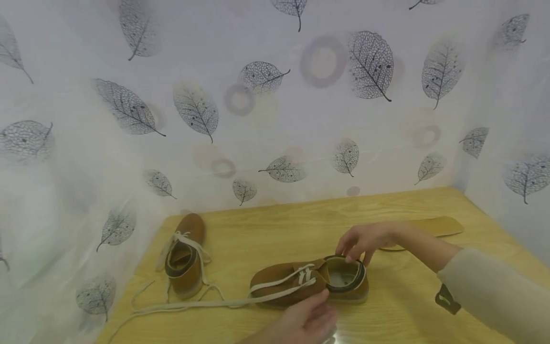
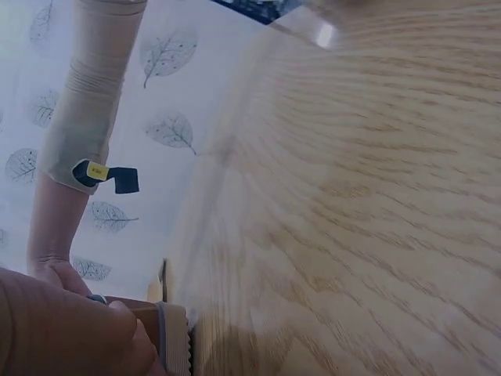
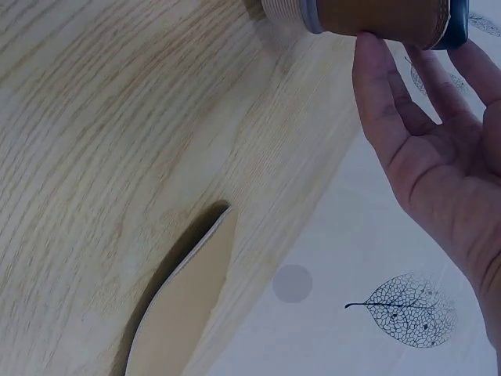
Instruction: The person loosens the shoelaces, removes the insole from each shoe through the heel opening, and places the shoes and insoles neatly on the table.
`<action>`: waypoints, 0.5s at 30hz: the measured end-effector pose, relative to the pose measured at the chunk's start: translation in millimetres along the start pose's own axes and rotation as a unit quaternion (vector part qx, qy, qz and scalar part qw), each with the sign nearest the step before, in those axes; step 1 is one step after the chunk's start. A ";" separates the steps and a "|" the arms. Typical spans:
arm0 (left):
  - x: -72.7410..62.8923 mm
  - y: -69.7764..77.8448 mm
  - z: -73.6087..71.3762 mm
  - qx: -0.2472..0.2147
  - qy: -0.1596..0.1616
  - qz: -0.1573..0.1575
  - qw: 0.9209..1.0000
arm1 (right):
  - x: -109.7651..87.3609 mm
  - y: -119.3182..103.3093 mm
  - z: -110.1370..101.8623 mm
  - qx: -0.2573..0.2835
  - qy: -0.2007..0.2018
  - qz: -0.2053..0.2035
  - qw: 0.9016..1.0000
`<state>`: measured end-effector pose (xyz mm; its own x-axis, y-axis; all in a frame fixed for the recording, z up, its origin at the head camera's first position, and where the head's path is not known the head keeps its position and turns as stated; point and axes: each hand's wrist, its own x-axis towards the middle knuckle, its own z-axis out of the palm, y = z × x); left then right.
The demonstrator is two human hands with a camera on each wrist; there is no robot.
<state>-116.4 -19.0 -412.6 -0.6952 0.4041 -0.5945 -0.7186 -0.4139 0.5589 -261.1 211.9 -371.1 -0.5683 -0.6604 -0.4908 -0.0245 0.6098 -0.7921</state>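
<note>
A brown lace-up shoe [image 1: 283, 272] with a dark collar lies on the wooden table, toe to the left, its cream laces trailing left. Over the far side of its heel, my right hand [image 1: 365, 240] grips the collar edge. The right wrist view shows bent fingers against the brown heel [image 3: 376, 17] and the thumb by the dark collar. My left hand [image 1: 302, 321], slightly blurred, is at the near side with a fingertip right at the shoe's flank. In the left wrist view that hand [image 2: 66, 329] covers much of the shoe, leaving its ridged sole edge [image 2: 176, 341] visible.
A second brown shoe [image 1: 193, 270] with loose laces stands on the left of the table [image 1: 240, 229]. A flat tan insole [image 1: 434, 226] lies behind the right forearm. Leaf-patterned sheeting [image 1: 275, 129] encloses the back and sides.
</note>
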 end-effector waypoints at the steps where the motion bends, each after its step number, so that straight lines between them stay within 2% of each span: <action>1: 1.0 0.0 1.9 -0.018 0.000 -0.005 1.000 | -0.2 0.0 1.1 0.002 0.000 -0.002 1.000; 4: 3.3 0.8 7.2 -0.066 -0.004 -0.014 0.998 | -1.3 -1.1 4.4 0.008 0.006 -0.002 1.000; 8: 4.5 1.5 12.6 -0.083 0.005 -0.003 0.997 | -3.2 -3.6 8.6 0.018 0.022 0.012 1.000; 14: 5.6 4.5 15.0 -0.048 -0.005 0.012 0.999 | -7.6 -4.7 14.0 0.049 0.037 0.028 0.998; 15: 6.2 5.3 13.6 0.022 -0.032 0.032 0.999 | -8.5 -4.7 14.9 0.055 0.038 0.029 0.997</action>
<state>-124.8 -7.5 -405.5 -0.7387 0.4293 -0.5196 -0.6717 -0.4056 0.6199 -244.0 208.1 -368.6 -0.6275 -0.5876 -0.5108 0.0972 0.5918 -0.8002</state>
